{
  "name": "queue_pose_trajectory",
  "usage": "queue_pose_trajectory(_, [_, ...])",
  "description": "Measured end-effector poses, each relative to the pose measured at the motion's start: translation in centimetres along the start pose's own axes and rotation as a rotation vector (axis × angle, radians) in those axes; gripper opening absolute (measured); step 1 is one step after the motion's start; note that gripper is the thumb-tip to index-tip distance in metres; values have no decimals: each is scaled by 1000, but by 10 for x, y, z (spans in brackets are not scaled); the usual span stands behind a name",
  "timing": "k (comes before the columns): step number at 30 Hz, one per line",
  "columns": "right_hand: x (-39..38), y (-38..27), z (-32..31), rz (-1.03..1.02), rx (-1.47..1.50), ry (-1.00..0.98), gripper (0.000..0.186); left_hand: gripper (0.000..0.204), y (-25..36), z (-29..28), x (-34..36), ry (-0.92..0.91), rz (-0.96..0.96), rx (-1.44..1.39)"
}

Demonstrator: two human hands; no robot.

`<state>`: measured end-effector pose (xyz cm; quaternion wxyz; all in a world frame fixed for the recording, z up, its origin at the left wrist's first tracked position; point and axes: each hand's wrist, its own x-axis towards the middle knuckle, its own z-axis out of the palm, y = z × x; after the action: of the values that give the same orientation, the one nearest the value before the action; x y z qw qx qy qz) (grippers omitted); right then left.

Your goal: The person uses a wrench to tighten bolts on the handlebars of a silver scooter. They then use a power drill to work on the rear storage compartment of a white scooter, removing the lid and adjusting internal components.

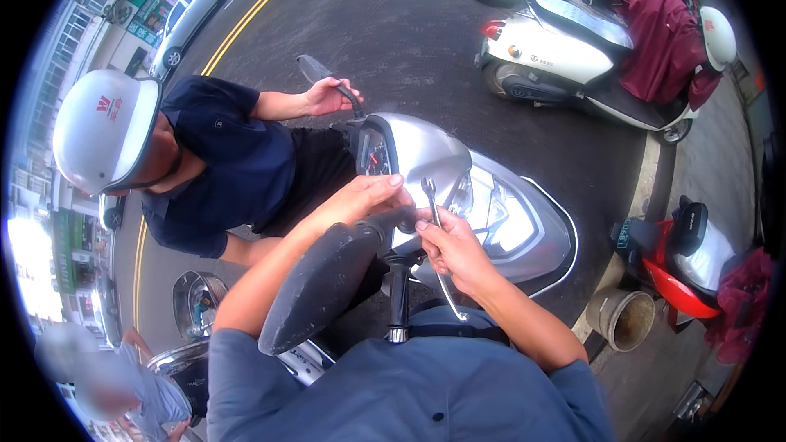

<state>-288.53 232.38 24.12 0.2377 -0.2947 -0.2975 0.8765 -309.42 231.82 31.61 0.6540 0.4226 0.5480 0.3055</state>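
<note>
My right hand (452, 247) is closed around a silver wrench (444, 288), whose open-ended jaw points up and whose other end points down toward me. My left hand (372, 199) grips the black stem of a scuffed rear-view mirror (315, 290), just where it joins the handlebar. The fingertips of both hands nearly meet there, and they hide the joint itself. Below them sticks out a black handlebar grip (399, 296). All this belongs to a silver scooter (422, 141) with a round gauge (375, 155).
A person in a white helmet (102, 133) sits at the scooter, one hand (329, 96) on the opposite mirror (313, 68). Parked at the right are a white scooter (565, 41) and a red one (688, 299), near a dirty bucket (610, 319). Another person (151, 397) is at lower left.
</note>
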Motion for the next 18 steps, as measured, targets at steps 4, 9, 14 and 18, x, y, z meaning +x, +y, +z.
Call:
queue_pose_trajectory(4, [-1, 1, 0, -24, -13, 7, 28, 38, 23, 0, 21, -51, -162, 416])
queue_pose_trajectory(9, [3, 4, -4, -46, -19, -14, 29, 26, 13, -8, 7, -74, -28, 669])
queue_pose_trajectory(14, [14, 5, -4, -149, -184, -53, 24, 29, -4, 2, -6, -60, 595, 1080])
queue_pose_trajectory(18, [16, -7, -9, -215, -413, -56, 24, 27, -28, 19, -8, 198, 449, 902])
